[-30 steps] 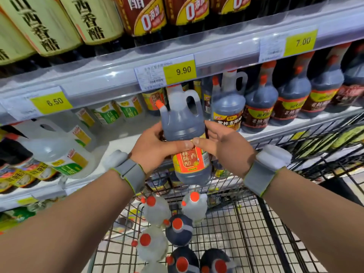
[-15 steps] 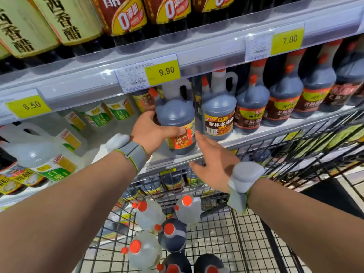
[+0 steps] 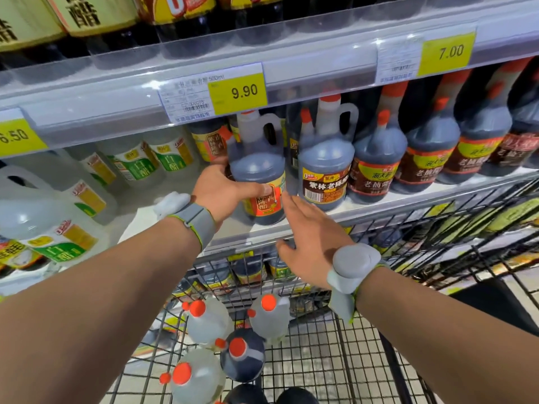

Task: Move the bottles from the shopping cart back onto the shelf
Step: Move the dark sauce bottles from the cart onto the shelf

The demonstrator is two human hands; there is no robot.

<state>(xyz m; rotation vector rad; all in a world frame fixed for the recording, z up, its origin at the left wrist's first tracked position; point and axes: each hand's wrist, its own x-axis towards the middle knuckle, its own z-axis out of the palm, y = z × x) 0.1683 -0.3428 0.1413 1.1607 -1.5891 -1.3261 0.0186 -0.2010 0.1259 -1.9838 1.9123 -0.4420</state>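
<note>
a second ago you had the dark bottle (image 3: 259, 170) in both hands, out over the shopping cart (image 3: 320, 360). now it stands upright on the shelf (image 3: 388, 209) at the near edge, just left of the neighbouring jug (image 3: 323, 170). your left hand (image 3: 221, 191) grips it, thumb across the label. your right hand (image 3: 312, 237) has let go and is spread flat just near of the shelf lip. this one looks placed, so you can let go. the orange-capped bottles (image 3: 242, 354) in the cart remain to be shelved.
</note>
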